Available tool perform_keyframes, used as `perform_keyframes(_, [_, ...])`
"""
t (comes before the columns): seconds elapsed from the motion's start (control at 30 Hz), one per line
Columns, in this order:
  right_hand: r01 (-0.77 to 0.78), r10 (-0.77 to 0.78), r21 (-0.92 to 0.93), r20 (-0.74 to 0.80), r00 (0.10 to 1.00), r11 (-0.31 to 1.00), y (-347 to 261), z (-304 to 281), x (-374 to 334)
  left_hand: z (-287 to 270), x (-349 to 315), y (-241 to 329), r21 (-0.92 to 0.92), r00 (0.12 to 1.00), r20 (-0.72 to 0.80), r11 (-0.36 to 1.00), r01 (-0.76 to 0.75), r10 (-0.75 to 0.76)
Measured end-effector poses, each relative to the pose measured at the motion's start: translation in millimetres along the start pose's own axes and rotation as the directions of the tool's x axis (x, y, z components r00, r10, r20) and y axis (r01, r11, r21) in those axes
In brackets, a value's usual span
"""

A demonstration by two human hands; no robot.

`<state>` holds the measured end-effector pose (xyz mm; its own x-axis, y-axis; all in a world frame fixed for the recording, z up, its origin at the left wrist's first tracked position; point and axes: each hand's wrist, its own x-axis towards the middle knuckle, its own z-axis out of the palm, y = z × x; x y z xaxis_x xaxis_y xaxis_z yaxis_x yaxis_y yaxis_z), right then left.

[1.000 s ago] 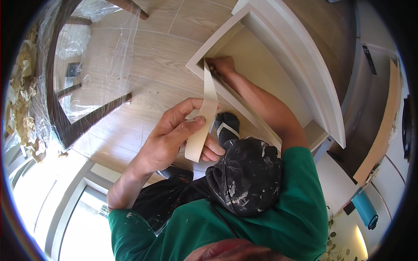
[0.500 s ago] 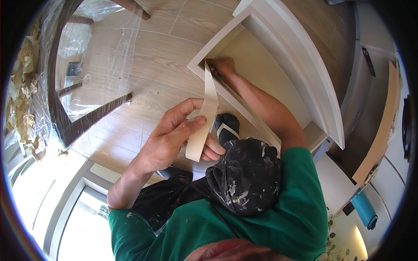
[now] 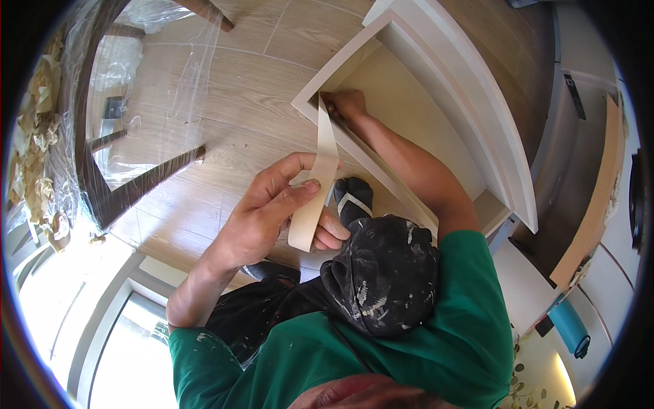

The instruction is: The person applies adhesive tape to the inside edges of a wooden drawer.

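A pale strip of masking tape point(image 3: 319, 170) stretches from the near-left corner of a cream drawer point(image 3: 392, 174) down to my left hand point(image 3: 262, 208). That hand pinches the strip between thumb and fingers, and its lower end curls loose over the lower fingers. My right hand point(image 3: 349, 104) reaches inside the drawer, its fingers curled at the corner where the strip's far end meets the rim. Those fingertips are partly hidden. The drawer sits tilted in front of my bent knee, its moulded front panel point(image 3: 470, 95) facing away to the right.
At the left stands a dark wooden chair frame point(image 3: 88, 150) wrapped in clear plastic, beside crumpled masking paper point(image 3: 42, 129). Wood-look tiles point(image 3: 252, 82) cover the floor. To the right are an open cabinet point(image 3: 545, 225), a loose wooden panel point(image 3: 593, 204) and a teal cylinder point(image 3: 569, 324).
Hardly anything differs. My left hand and the tape have shifted very slightly to the left; my right hand stays at the drawer corner.
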<state>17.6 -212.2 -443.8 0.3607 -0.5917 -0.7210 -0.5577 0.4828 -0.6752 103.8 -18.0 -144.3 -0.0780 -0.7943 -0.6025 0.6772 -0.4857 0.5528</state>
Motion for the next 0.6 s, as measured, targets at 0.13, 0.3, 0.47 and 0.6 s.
perform_keyframes(0.13, [0.0,-0.001,-0.025,-0.009,1.0,1.0,-0.6,0.4,-0.5,0.0,-0.6,-0.9,0.002,1.0,-0.007,1.0,-0.001,0.001])
perform_keyframes(0.3, [0.033,-0.037,-0.159,-0.019,0.999,0.987,4.2,1.1,4.0,-0.3,-0.7,-3.4,-0.024,1.0,-0.011,1.0,-0.002,0.002])
perform_keyframes(0.47, [0.096,-0.114,-0.268,-0.053,0.992,0.959,8.1,-2.6,12.7,1.9,0.1,-4.4,-0.031,1.0,-0.014,0.999,-0.014,0.014])
perform_keyframes(0.6, [0.108,-0.117,-0.476,0.009,0.993,0.873,-1.0,-11.6,10.6,1.4,0.8,-5.6,-0.033,0.999,-0.006,0.999,-0.037,0.037])
